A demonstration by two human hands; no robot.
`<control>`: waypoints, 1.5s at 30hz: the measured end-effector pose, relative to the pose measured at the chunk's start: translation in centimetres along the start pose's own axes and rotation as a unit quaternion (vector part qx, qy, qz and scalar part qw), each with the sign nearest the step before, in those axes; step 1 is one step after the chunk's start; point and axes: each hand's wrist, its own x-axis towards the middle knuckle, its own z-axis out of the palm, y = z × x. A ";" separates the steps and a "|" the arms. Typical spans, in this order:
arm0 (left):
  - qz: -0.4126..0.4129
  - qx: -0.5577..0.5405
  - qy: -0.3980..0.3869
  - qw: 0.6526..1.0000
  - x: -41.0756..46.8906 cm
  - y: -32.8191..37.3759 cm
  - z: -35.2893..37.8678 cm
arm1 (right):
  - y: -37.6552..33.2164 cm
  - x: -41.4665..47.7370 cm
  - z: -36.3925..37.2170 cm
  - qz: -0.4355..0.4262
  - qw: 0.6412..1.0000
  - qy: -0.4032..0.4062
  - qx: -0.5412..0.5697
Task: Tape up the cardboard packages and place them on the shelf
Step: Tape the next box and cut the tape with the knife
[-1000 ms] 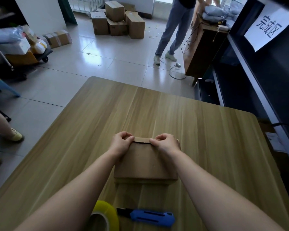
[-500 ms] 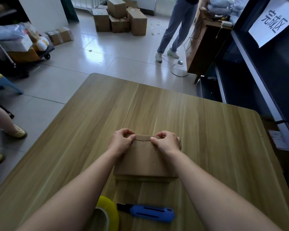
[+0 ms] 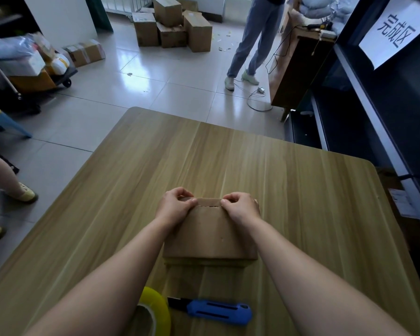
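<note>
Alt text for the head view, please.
A person's left hand and right hand pinch the far top edge of a cardboard box on a wooden table. A yellow tape roll and blue utility knife lie nearer, untouched.

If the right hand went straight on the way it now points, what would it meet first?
Nothing, it seems: the right hand, gripping the far edge of the box, points forward and slightly left over bare table. The way looks free, though depth is unclear.

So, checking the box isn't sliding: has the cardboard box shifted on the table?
No. The cardboard box keeps its place relative to the blue knife and tape roll.
</note>
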 end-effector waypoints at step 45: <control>-0.072 -0.135 0.044 0.987 -2.6 0.5 -2.9 | -2.1 -3.3 -0.9 -0.031 0.997 0.063 -0.017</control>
